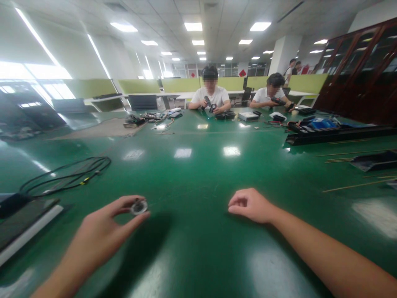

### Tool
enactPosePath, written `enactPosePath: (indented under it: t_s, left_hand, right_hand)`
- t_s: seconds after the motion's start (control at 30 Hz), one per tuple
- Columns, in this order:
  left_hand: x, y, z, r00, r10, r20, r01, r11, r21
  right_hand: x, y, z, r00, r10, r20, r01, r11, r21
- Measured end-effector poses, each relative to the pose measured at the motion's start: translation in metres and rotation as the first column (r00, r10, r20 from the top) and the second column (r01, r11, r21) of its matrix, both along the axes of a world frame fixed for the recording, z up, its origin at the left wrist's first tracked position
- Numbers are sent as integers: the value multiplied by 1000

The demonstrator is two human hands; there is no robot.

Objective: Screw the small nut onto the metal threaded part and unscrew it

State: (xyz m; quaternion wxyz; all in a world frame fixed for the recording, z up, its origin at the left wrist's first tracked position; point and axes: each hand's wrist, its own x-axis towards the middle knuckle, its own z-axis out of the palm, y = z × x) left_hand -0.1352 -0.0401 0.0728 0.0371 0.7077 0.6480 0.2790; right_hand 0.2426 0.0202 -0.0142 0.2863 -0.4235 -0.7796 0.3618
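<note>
My left hand [105,227] is raised over the green table at the lower left. Between its thumb and fingertips it pinches a small round metal ring [139,207], silvery at the rim with a dark middle. The exact kind of part is too blurred to tell. To the right, my right hand [252,205] rests on the table with its fingers curled in and the thumb near the index fingertip. I see no thing in its grip. The two hands are well apart, with bare green tabletop [192,207] between them.
A coiled black cable [66,176] and a dark flat device [27,223] lie to the left. Black rails [341,133] and thin brass-coloured rods [356,186] lie at right. Across the table, one person [210,97] and another person [269,96] handle dark tools among scattered parts.
</note>
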Motion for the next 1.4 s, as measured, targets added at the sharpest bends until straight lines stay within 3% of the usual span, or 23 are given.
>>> enactPosePath:
  t_s: [0.07, 0.2, 0.3, 0.4, 0.6, 0.87, 1.4]
  left_hand:
    - [39, 24, -7, 985, -168, 32, 170, 984, -50]
    - [118, 55, -25, 897, -424, 123, 425, 905, 17]
    - [148, 60, -39, 831, -531, 166, 520, 848, 104]
    - [152, 58, -53, 781, -590, 205, 569, 808, 153]
    - [144, 55, -68, 752, -613, 241, 612, 786, 90]
    - [148, 55, -72, 769, -577, 277, 575, 813, 97]
    - [149, 52, -70, 689, -667, 284, 664, 738, 121]
  right_hand:
    - [0, 0, 0, 1000, -1, -12, 1, 1000, -9]
    - [1, 1, -2, 998, -23, -58, 20, 998, -54]
    - [1, 1, -2, 995, -20, -96, 13, 997, -76]
    - [0, 1, -1, 995, -19, -102, 12, 998, -60]
    - [-4, -3, 2, 996, -44, -74, 45, 999, 15]
    - [-5, -8, 5, 999, -26, -39, 35, 969, 243]
    - [-11, -13, 7, 1000, -3, 5, 2, 976, 216]
